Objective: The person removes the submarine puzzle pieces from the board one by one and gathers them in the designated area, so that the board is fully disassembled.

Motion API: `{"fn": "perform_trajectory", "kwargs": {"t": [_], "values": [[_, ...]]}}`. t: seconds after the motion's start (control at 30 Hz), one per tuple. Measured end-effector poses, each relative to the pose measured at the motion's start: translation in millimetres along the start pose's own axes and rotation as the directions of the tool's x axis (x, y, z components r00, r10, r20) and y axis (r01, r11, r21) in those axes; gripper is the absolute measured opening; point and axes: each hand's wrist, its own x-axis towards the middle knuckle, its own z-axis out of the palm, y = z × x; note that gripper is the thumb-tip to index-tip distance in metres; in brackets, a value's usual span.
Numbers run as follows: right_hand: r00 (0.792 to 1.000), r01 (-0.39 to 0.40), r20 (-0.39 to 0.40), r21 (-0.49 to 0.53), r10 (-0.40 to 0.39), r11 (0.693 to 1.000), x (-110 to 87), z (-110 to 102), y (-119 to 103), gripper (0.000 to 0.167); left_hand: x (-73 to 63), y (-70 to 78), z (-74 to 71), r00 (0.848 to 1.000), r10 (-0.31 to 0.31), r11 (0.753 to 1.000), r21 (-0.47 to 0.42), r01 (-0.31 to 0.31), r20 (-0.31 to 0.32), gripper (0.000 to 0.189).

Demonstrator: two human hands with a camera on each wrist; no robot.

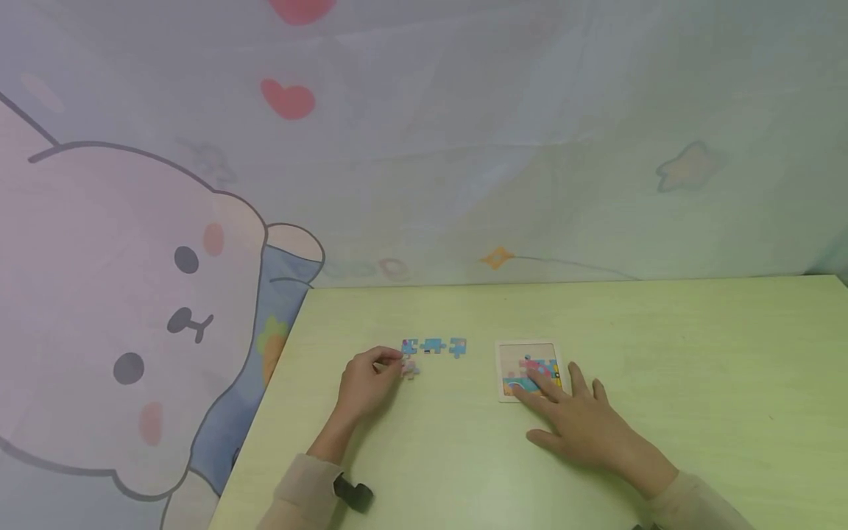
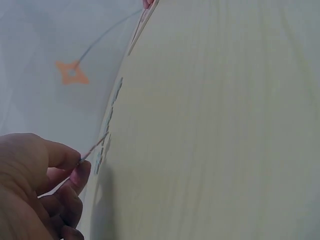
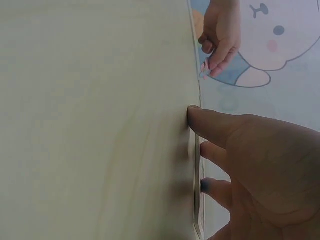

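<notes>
Between thumb and forefinger, my left hand pinches a pinkish jigsaw piece; in the left wrist view the piece is tilted and seen edge-on. Just beyond it, several blue jigsaw pieces lie in a row, among them a middle piece and a right one. My right hand has its fingers spread over a square puzzle tray, fingertips on its lower part. Inside the tray, joined pieces fill part of the lower area; the fingers hide some of them.
The puzzle things lie on a pale yellow-green table. Behind it hangs a printed cloth with a cartoon animal at the left. A black strap is at my left sleeve.
</notes>
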Motion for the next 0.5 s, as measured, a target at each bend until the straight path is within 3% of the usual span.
{"fn": "perform_trajectory", "kwargs": {"t": [0.5], "values": [[1.000, 0.009, 0.008, 0.007, -0.010, 1.000, -0.2, -0.3, 0.4, 0.064, -0.6, -3.5, -3.4, 0.999, -0.009, 0.998, 0.068, 0.005, 0.051, 0.009]]}}
